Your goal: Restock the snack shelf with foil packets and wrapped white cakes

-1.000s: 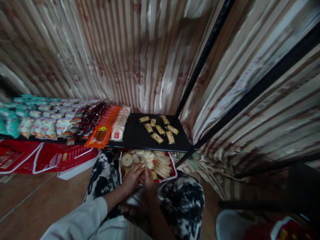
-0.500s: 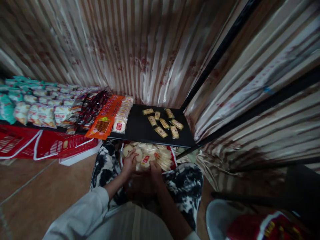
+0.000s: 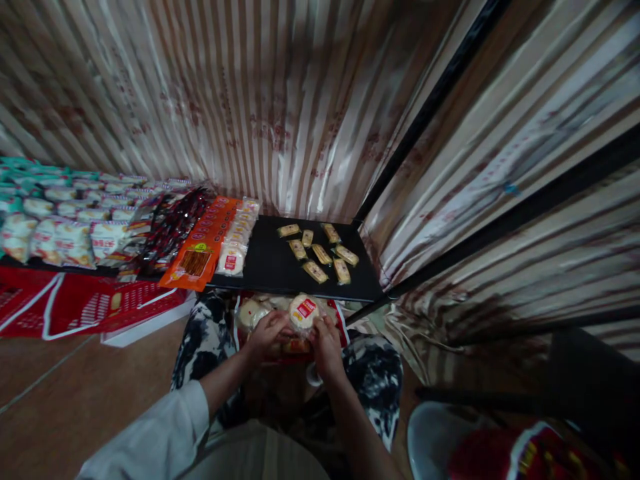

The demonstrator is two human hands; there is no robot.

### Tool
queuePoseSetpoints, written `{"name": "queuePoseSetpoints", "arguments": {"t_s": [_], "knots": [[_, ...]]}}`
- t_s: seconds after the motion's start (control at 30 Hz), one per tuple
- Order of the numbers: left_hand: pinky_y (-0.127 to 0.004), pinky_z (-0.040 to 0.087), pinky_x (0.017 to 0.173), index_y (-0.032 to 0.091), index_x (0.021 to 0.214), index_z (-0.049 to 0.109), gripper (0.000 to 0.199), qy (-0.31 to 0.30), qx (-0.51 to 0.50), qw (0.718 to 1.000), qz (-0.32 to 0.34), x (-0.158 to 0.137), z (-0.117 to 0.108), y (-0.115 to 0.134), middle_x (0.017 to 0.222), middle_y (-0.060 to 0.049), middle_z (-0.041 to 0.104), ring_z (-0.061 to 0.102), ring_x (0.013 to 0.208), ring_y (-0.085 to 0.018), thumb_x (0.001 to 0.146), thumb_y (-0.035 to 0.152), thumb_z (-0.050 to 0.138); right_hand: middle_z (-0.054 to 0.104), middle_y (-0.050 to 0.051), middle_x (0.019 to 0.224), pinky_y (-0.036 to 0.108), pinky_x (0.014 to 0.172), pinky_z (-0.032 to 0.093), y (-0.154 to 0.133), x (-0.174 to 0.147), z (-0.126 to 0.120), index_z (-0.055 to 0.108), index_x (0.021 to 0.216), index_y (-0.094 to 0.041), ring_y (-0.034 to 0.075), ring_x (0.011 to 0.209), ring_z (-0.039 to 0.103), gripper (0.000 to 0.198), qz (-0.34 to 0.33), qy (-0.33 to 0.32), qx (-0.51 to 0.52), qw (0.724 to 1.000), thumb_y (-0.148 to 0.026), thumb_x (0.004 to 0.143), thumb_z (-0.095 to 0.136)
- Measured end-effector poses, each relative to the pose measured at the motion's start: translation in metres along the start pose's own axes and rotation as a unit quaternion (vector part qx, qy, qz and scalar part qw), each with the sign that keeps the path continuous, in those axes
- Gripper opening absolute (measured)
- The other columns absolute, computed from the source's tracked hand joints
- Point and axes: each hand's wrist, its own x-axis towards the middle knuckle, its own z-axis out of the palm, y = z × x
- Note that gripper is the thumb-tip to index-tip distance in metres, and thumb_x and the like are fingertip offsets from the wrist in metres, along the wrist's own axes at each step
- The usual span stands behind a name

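Observation:
A round pale cracker in a clear wrapper with a red label point(image 3: 304, 311) is held up between my hands. My left hand point(image 3: 270, 333) is closed at the wrapper's lower left edge. My right hand point(image 3: 327, 339) pinches its lower right edge. Beneath them, between my knees, sits an open red and white bag point(image 3: 344, 324) with more wrapped round crackers point(image 3: 249, 313) in it. My hands and the held pack hide part of its contents.
The black shelf point(image 3: 267, 257) ahead bears several small yellow packs point(image 3: 315, 271), a row of wrapped crackers point(image 3: 231, 259), an orange packet point(image 3: 196, 257), dark packets point(image 3: 165, 230) and white packs point(image 3: 107, 241). Black poles point(image 3: 440, 257) slant at right. A red bag point(image 3: 85, 307) lies left.
The round cracker pack has been lifted out of the bag and tilted up, with both hands on it. My right hand has risen, and the view has shifted slightly.

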Motion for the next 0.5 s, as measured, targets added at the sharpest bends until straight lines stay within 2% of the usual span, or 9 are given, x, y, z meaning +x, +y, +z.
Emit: {"name": "queuePoseSetpoints", "arguments": {"t_s": [0.07, 0.17, 0.27, 0.33, 0.4, 0.5], "knots": [[-0.029, 0.053, 0.067, 0.016, 0.102, 0.053, 0.037, 0.019, -0.074, 0.997, -0.005, 0.004, 0.007, 0.004, 0.095, -0.007, 0.067, 0.065, 0.082, -0.018, 0.073, 0.037, 0.064, 0.069, 0.003, 0.082, 0.026, 0.059, 0.052, -0.001, -0.001, 0.005, 0.057, 0.103, -0.019, 0.018, 0.07, 0.065, 0.038, -0.006, -0.03, -0.001, 1.0, -0.036, 0.07, 0.058], [-0.027, 0.052, 0.071, 0.014, 0.096, 0.054, 0.033, 0.035, -0.076, 0.996, 0.029, 0.01, 0.01, 0.014, 0.097, -0.008, 0.067, 0.064, 0.084, -0.017, 0.068, 0.025, 0.067, 0.069, 0.004, 0.083, 0.028, 0.059, 0.053, 0.0, 0.002, 0.006, 0.058, 0.102, -0.018, 0.018, 0.068, 0.065, 0.036, -0.021, -0.08, -0.039, 0.996, -0.036, 0.071, 0.059], [-0.026, 0.05, 0.072, 0.014, 0.097, 0.057, 0.025, 0.005, 0.017, 0.998, 0.052, 0.014, 0.001, 0.036, 0.092, -0.005, 0.069, 0.063, 0.081, -0.015, 0.072, 0.017, 0.058, 0.069, 0.008, 0.094, 0.032, 0.066, 0.054, -0.006, 0.014, 0.005, 0.056, 0.112, -0.017, 0.022, 0.079, 0.066, 0.046, -0.098, -0.075, -0.121, 0.985, -0.039, 0.071, 0.06], [-0.026, 0.049, 0.073, 0.015, 0.101, 0.06, 0.029, -0.03, 0.128, 0.988, 0.081, 0.015, -0.009, 0.057, 0.091, -0.003, 0.069, 0.062, 0.081, -0.015, 0.073, 0.013, 0.053, 0.065, 0.012, 0.11, 0.036, 0.077, 0.053, -0.017, 0.022, 0.005, 0.053, 0.12, -0.018, 0.025, 0.096, 0.063, 0.054, -0.187, -0.056, -0.199, 0.96, -0.039, 0.072, 0.061], [-0.026, 0.048, 0.076, 0.017, 0.106, 0.062, 0.036, -0.057, 0.261, 0.955, 0.131, 0.018, -0.019, 0.082, 0.094, -0.003, 0.068, 0.061, 0.083, -0.016, 0.072, 0.012, 0.051, 0.062, 0.012, 0.117, 0.039, 0.087, 0.049, -0.033, 0.029, 0.008, 0.056, 0.121, -0.019, 0.026, 0.106, 0.059, 0.053, -0.265, -0.071, -0.291, 0.917, -0.039, 0.073, 0.062], [-0.027, 0.046, 0.08, 0.023, 0.112, 0.062, 0.043, -0.115, 0.425, 0.873, 0.21, 0.025, -0.033, 0.119, 0.096, -0.002, 0.066, 0.06, 0.087, -0.017, 0.072, 0.012, 0.052, 0.067, 0.008, 0.109, 0.038, 0.088, 0.048, -0.058, 0.037, 0.018, 0.063, 0.114, -0.023, 0.024, 0.1, 0.061, 0.042, -0.301, -0.142, -0.391, 0.858, -0.039, 0.075, 0.062]]}}
